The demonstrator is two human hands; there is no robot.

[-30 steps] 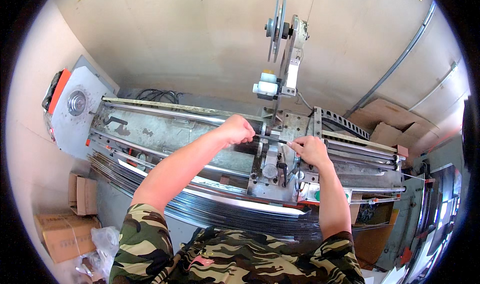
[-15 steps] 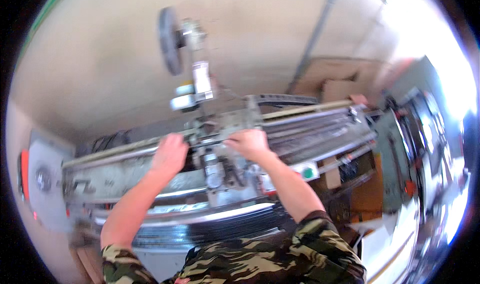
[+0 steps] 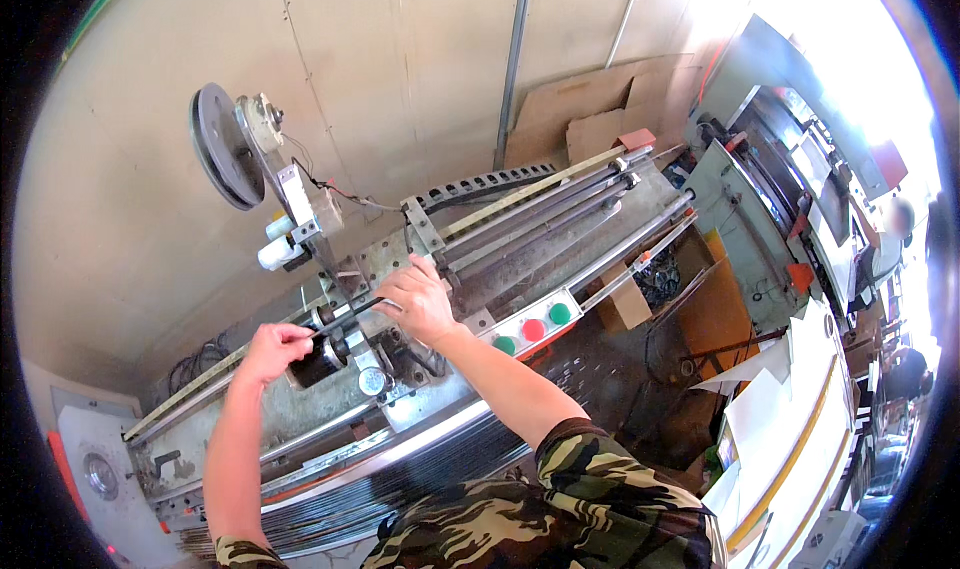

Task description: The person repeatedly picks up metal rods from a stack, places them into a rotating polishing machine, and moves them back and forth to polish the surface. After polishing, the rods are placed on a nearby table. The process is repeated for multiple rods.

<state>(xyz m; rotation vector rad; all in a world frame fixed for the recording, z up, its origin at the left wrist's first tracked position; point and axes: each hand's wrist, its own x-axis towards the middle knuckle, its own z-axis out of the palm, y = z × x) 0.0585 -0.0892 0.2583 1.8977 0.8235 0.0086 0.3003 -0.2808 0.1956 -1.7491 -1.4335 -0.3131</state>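
A thin dark rod (image 3: 347, 318) runs slantwise between my two hands, over the carriage of a long metal machine. My left hand (image 3: 275, 352) pinches its left end with thumb and fingers. Closed around the right part is my right hand (image 3: 418, 301), with the index finger raised a little. Just below the rod, beside my left hand, sits a dark cylindrical roller (image 3: 318, 362). A round metal knob (image 3: 374, 382) stands on the carriage's near side. Many long dark rods (image 3: 400, 474) lie stacked along the machine's near edge, in front of my body.
A large grey disc (image 3: 225, 149) rises on an arm behind the carriage. Green and red push buttons (image 3: 533, 330) line a white box at the front. Cardboard sheets (image 3: 590, 114) lean on the wall. Another machine (image 3: 760, 209) and white boards (image 3: 780, 439) are at the right.
My view has turned, so the machine now slants upward to the right. Both hands and the rod appear lower and further left, and the rod is tilted more steeply.
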